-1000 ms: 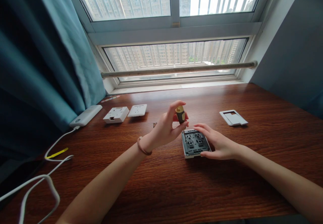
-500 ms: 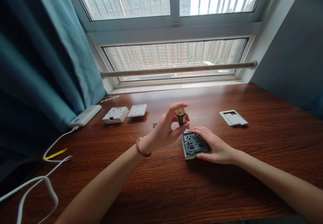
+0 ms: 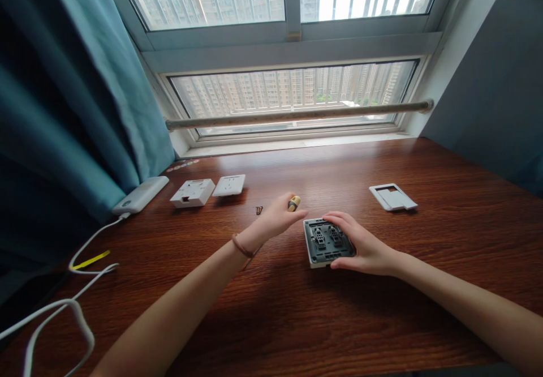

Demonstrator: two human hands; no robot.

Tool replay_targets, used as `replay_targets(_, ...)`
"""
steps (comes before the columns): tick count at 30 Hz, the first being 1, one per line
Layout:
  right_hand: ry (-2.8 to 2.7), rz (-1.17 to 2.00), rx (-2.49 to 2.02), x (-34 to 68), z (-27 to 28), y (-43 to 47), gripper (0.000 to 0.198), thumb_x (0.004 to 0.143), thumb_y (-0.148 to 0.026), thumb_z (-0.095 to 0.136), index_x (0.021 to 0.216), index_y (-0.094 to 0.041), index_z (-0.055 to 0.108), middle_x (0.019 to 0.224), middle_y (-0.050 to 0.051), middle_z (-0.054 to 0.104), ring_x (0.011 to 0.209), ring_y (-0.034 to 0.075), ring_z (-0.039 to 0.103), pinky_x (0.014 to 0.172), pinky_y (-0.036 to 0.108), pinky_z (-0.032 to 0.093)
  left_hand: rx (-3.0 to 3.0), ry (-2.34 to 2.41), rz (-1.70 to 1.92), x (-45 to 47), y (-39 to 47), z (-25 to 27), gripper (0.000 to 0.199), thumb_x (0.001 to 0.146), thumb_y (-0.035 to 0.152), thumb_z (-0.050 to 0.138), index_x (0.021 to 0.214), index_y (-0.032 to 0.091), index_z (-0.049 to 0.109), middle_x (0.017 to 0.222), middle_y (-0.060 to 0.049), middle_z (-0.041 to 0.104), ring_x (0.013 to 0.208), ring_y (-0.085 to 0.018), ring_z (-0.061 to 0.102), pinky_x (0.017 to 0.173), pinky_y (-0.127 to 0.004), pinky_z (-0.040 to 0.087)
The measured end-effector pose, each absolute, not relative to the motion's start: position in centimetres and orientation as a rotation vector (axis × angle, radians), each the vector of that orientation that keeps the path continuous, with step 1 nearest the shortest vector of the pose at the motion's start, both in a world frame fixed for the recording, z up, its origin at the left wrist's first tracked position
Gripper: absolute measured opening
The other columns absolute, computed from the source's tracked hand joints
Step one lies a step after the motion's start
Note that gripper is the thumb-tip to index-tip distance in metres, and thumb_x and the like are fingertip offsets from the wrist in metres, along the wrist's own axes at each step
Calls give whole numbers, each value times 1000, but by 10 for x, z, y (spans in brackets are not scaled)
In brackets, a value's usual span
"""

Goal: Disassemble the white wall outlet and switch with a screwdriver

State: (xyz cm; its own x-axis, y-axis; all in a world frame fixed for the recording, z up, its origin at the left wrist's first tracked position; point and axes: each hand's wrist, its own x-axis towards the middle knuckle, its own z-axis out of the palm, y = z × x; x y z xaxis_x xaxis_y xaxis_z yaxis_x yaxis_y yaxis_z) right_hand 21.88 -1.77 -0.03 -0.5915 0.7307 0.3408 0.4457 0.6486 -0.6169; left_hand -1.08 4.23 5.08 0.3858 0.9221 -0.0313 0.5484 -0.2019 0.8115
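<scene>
My left hand [image 3: 280, 215] is closed around a screwdriver [image 3: 293, 203] with a yellow and black handle. Its thin shaft slants back below the wrist, over the tabletop. My right hand [image 3: 354, 244] grips the right side of a wall switch [image 3: 320, 244], thumb at the near edge and fingers over the far edge. The switch lies on the table, its dark grey inner face with two rocker mechanisms turned up. A small group of screws [image 3: 259, 210] lies just beyond my left hand.
On the wooden table [image 3: 271, 320] stand a white box [image 3: 193, 193], a white socket panel [image 3: 229, 185] and, at right, a white switch frame [image 3: 393, 197]. A white power bank [image 3: 142, 194] with a cable [image 3: 87, 247] and a yellow strip [image 3: 92, 260] are at left.
My left hand has moved off the switch to the left and lower, tipping the screwdriver from upright to slanted, shaft toward me. The right hand still holds the switch in place.
</scene>
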Motion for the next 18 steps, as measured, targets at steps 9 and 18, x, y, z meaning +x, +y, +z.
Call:
replay_targets(9,-2307,727,-865,221,2,-16,75,74,-38,67,137,-20,28,136,15,33,130,27,29,108,45,28,1771,1055,237,-4,43,40,33,67,45,64,69,15,50,54,5,46,40,-5,38,37,-18,25)
replay_targets(18,-2312,678,-853,222,1,-14,76,74,-40,66,137,-21,28,134,15,39,127,29,33,106,48,29,1685,1078,263,-5,44,39,34,68,44,66,67,16,46,50,7,44,37,-5,36,36,-18,25)
